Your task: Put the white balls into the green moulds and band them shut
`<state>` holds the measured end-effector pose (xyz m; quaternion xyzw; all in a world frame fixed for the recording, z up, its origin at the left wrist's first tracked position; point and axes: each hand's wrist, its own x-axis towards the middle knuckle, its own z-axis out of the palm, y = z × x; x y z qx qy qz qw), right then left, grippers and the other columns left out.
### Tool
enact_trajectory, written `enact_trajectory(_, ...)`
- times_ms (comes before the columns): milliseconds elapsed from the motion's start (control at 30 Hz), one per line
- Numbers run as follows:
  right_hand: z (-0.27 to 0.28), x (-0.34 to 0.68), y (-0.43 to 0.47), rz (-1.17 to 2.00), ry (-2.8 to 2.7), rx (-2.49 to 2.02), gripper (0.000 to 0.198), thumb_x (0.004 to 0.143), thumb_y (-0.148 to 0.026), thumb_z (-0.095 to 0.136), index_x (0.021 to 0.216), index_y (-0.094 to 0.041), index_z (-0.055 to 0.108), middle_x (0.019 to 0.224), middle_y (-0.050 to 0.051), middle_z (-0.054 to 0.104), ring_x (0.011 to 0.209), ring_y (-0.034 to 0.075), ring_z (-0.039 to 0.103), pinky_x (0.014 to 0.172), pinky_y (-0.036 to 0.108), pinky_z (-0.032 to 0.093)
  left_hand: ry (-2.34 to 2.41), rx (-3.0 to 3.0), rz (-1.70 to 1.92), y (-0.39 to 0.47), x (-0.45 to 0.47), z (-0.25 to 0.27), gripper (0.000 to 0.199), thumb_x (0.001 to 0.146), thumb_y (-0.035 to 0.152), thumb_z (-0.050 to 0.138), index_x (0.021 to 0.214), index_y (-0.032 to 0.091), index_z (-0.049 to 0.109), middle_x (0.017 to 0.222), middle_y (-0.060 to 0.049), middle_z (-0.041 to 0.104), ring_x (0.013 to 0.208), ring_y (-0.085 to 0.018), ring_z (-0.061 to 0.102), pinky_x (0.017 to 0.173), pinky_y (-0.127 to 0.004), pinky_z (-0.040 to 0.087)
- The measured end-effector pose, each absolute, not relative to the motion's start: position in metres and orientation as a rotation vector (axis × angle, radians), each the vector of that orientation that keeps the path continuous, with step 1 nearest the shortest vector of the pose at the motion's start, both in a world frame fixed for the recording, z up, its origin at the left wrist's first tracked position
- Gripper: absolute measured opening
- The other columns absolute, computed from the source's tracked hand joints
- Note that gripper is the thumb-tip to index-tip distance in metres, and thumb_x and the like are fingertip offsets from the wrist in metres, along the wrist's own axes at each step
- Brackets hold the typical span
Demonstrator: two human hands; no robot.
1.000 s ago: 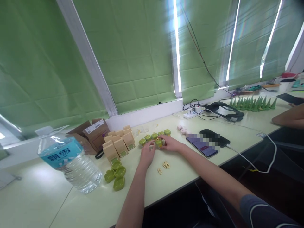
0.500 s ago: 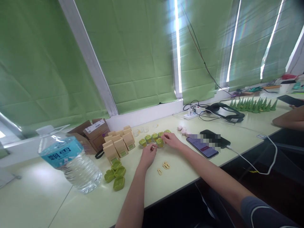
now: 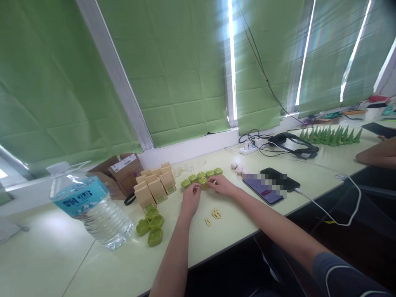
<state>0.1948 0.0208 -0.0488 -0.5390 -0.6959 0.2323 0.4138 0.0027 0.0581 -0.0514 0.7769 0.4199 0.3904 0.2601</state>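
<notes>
Several small clear boxes with green lids [image 3: 193, 177] stand close together on the table. At the near side of the group, one green-lidded box [image 3: 202, 180] sits between my two hands. My right hand [image 3: 220, 185] has its fingertips closed at that box's right side, partly hiding it. My left hand [image 3: 191, 197] is beside its left front, thumb and fingers pinched together; what they hold, if anything, is too small to make out. Pale yellow loop-shaped pieces [image 3: 216, 213] lie nearer to me. Left of my left forearm are several open green cups [image 3: 155, 236].
Cream-coloured stand-like pieces [image 3: 157, 190] are grouped at the left, before an open cardboard box [image 3: 125, 175]. A large water bottle [image 3: 93, 210] stands far left. Rightward lie pinkish-white pieces [image 3: 238, 168], phones [image 3: 262, 190], cables, headphones [image 3: 292, 144] and green spikes [image 3: 332, 136]. Another person's arm [image 3: 375, 154] is far right.
The green-lidded box between my hands has shifted left and slightly back, against the others. My right hand has moved a little left with it; my left hand has moved slightly left.
</notes>
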Motion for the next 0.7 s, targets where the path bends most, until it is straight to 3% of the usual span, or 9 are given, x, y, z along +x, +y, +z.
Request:
enact_trajectory(100, -0.052, 0.206, 0.029, 0.372, -1.583, -1.369, 0.022, 0.089, -0.030, 0.049, 0.099, -0.019, 0.066, 0.095, 0.003, 0.067, 0.064, 0.012, 0.057, 0.064, 0.026, 0.048, 1.296, 2.044, 1.334, 0.064, -0.003, -0.051, 0.022, 0.085, 0.024, 0.047, 0.096, 0.019, 0.065, 0.088, -0.006, 0.059, 0.077, -0.017, 0.055, 0.081, -0.032, 0.045)
enact_trajectory(167, -0.056, 0.216, 0.035, 0.217, -1.473, -1.389, 0.027, 0.085, -0.023, 0.050, 0.109, -0.020, 0.064, 0.107, 0.005, 0.064, 0.076, 0.014, 0.059, 0.073, 0.028, 0.049, 1.459, 2.005, 1.476, 0.069, -0.009, -0.051, 0.025, 0.084, 0.026, 0.050, 0.104, 0.020, 0.065, 0.100, -0.009, 0.057, 0.094, -0.021, 0.056, 0.093, -0.036, 0.043)
enact_trajectory(300, -0.064, 0.233, 0.043, 0.160, -1.409, -1.509, 0.047, 0.082, -0.019, 0.054, 0.128, -0.023, 0.057, 0.135, 0.008, 0.050, 0.081, 0.014, 0.058, 0.086, 0.032, 0.048, 1.623, 2.015, 1.395, 0.079, -0.018, -0.055, 0.036, 0.083, 0.032, 0.058, 0.118, 0.023, 0.062, 0.130, -0.013, 0.050, 0.127, -0.029, 0.043, 0.111, -0.045, 0.030)
enact_trajectory(467, -0.064, 0.239, 0.042, 0.209, -1.416, -1.689, 0.032, 0.086, -0.028, 0.055, 0.117, -0.021, 0.058, 0.115, 0.008, 0.060, 0.088, 0.018, 0.058, 0.079, 0.031, 0.044, 1.571, 2.026, 1.215, 0.084, -0.018, -0.061, 0.035, 0.081, 0.022, 0.056, 0.116, 0.021, 0.059, 0.122, -0.012, 0.058, 0.117, -0.026, 0.052, 0.104, -0.041, 0.038)
enact_trajectory(700, -0.051, 0.241, 0.030, 0.113, -1.422, -1.849, 0.017, 0.087, -0.031, 0.054, 0.096, -0.018, 0.058, 0.102, 0.009, 0.060, 0.090, 0.021, 0.054, 0.071, 0.029, 0.037, 1.604, 1.944, 1.198, 0.079, -0.014, -0.059, 0.029, 0.076, 0.026, 0.061, 0.105, 0.022, 0.061, 0.110, -0.010, 0.056, 0.095, -0.022, 0.059, 0.090, -0.037, 0.045)
